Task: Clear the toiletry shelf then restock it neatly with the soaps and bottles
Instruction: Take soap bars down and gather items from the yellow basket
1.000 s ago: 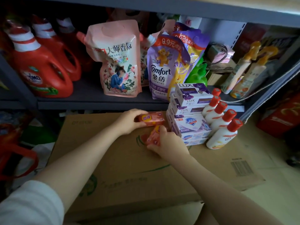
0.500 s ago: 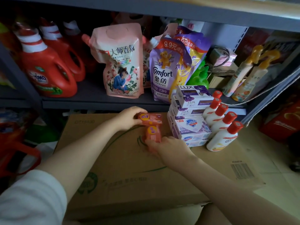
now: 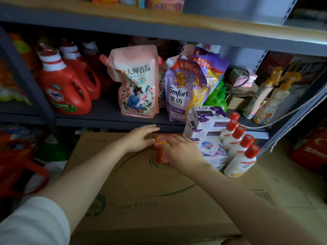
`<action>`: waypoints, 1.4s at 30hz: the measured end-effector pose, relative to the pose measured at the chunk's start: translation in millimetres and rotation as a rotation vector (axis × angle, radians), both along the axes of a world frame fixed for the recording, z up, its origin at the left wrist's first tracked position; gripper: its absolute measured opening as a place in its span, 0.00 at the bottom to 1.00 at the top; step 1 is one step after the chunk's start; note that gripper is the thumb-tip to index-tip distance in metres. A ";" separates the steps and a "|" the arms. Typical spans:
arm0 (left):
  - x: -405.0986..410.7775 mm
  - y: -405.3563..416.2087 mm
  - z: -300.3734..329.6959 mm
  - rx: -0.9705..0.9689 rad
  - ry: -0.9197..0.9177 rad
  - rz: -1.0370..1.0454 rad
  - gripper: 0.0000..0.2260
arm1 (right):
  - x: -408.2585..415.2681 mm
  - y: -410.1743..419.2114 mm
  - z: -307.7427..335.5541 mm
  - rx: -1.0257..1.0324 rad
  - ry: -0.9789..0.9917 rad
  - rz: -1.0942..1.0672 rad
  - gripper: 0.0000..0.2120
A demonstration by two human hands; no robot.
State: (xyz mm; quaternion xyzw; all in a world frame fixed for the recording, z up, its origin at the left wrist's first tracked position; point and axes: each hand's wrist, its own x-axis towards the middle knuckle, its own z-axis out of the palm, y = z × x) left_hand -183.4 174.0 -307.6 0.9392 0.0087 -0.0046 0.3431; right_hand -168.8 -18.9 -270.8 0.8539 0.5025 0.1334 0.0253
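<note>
The shelf (image 3: 109, 119) is standing widest in view, carrying red jugs (image 3: 65, 92) at the left, a pink pouch (image 3: 138, 85) and purple pouches (image 3: 182, 91) in the middle, and two spray bottles (image 3: 265, 96) leaning at the right. Below it a carton (image 3: 141, 191) is lying flat and is serving as a bench for the goods being sorted. At its far right corner, soap boxes (image 3: 208, 121) are sitting stacked, with four white bottles (image 3: 238, 152) with red caps lined up just beside them. The orange soaps (image 3: 161, 147) are lying on the carton just left of that stack, between the two hands. The left hand (image 3: 139, 138) is lying with fingers fairly straight, touching the left end of the soaps. The right hand (image 3: 178, 151) is resting over them, fingers bent across the wrapper; whether it is truly gripping cannot be told, since the hand is hiding most of the pack. These soaps are probably light and firm inside a thin, slick wrapper, so taking them by the long sides should be surer than pinching the film. The boxes look stiff and easy to stack; the bottles, rounded and smooth, are likely to tip, so holding each round the body seems best.
</note>
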 end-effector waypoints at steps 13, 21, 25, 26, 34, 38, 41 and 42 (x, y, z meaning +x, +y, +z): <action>31.5 43.6 223.8 1.036 -0.813 0.388 0.37 | 111.9 46.1 209.5 0.811 -0.126 0.054 0.11; 58.9 51.4 224.1 1.095 -0.817 0.345 0.24 | 179.2 93.1 259.7 0.540 0.158 -0.027 0.16; 55.7 57.2 220.8 1.100 -0.833 0.321 0.20 | 198.4 111.4 274.9 0.336 0.209 -0.072 0.21; 54.5 60.0 222.8 1.111 -0.832 0.312 0.18 | 203.2 113.7 276.7 0.305 0.204 -0.083 0.20; 88.4 52.5 272.9 0.927 -1.031 0.364 0.11 | 235.6 112.4 258.7 0.607 0.440 -0.023 0.18; 127.2 48.2 298.3 0.952 -0.856 0.402 0.12 | 237.4 101.4 263.5 1.273 0.810 -0.052 0.07; 154.1 38.2 312.5 1.010 -0.617 0.351 0.10 | 238.9 92.6 267.4 1.536 0.952 -0.150 0.08; 161.9 37.5 316.7 1.043 -0.538 0.325 0.11 | 238.1 90.5 268.3 1.555 0.972 -0.176 0.08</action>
